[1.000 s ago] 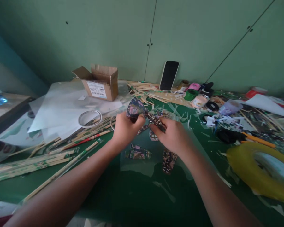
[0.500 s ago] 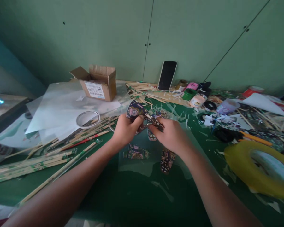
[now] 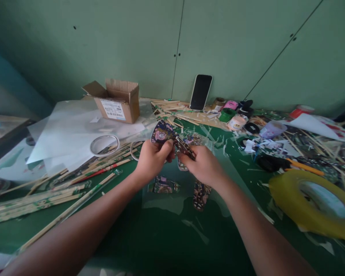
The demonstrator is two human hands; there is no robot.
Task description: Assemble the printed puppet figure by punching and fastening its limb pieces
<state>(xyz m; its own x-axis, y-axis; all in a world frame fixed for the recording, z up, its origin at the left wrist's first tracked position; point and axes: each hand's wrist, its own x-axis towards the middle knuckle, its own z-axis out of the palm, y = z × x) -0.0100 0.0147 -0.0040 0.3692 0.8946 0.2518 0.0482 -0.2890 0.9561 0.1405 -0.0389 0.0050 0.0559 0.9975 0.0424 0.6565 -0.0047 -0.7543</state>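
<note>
My left hand (image 3: 153, 158) is closed, thumb and fingers pinching a dark floral-patterned piece (image 3: 163, 132) that fans out above the knuckles. My right hand (image 3: 203, 163) is wrapped round a small shiny metal clipper (image 3: 184, 147), its tip at the right edge of the patterned piece. Whether its jaws touch the piece is hard to make out. Below the hands, one similar floral piece (image 3: 165, 185) lies at the left and another (image 3: 201, 195) at the right on a clear sheet (image 3: 172, 205). A further patterned piece (image 3: 182, 165) shows partly behind my right fingers.
Wrapped chopsticks (image 3: 54, 195) and a white ring (image 3: 104, 145) lie at left. An open cardboard box (image 3: 115, 109) and a leaning phone (image 3: 201, 92) stand at the back. To the right are small tape rolls, paper scraps, an orange-handled tool (image 3: 304, 167) and a large yellow tape roll (image 3: 290, 199).
The view has shifted slightly, so the scene sits a little further left. Both hands keep their grip on the patterned piece and the clipper, nearly unmoved.
</note>
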